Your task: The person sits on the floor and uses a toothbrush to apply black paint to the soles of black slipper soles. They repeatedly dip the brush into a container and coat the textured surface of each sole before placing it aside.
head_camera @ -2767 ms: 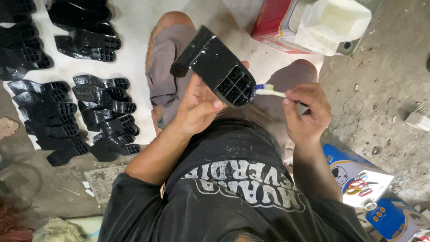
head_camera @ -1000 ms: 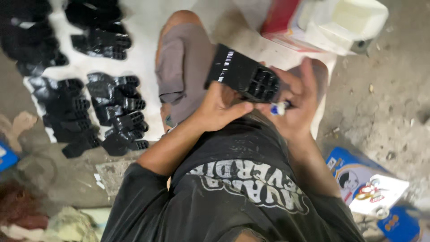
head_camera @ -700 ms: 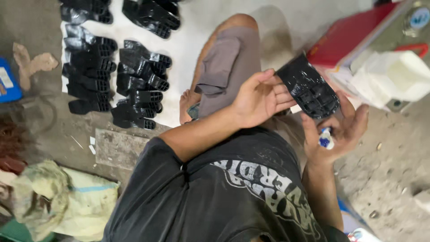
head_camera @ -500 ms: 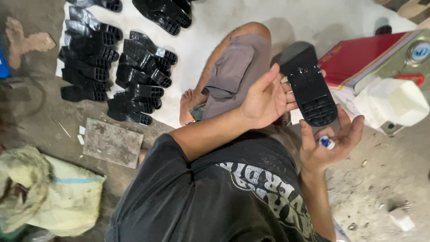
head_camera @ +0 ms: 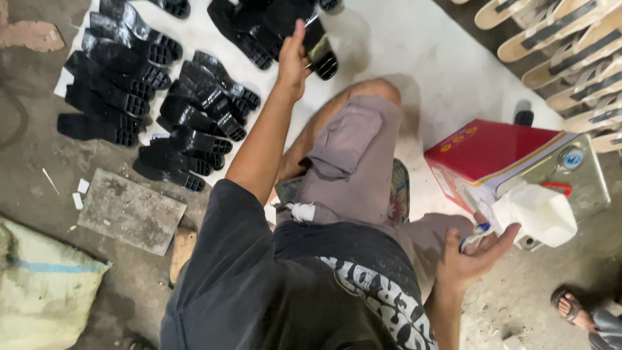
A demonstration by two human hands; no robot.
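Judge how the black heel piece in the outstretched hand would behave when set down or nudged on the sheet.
The black heel piece in the left hand looks like rigid moulded plastic, so probably stiff. Pinched in one hand at full reach, it seems light. Its blocky shape, like the laid-down heels on the white sheet, suggests it would slide, not roll.

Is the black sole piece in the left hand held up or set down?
Cannot tell. The left hand grips the black sole piece over the white sheet; contact isn't visible.
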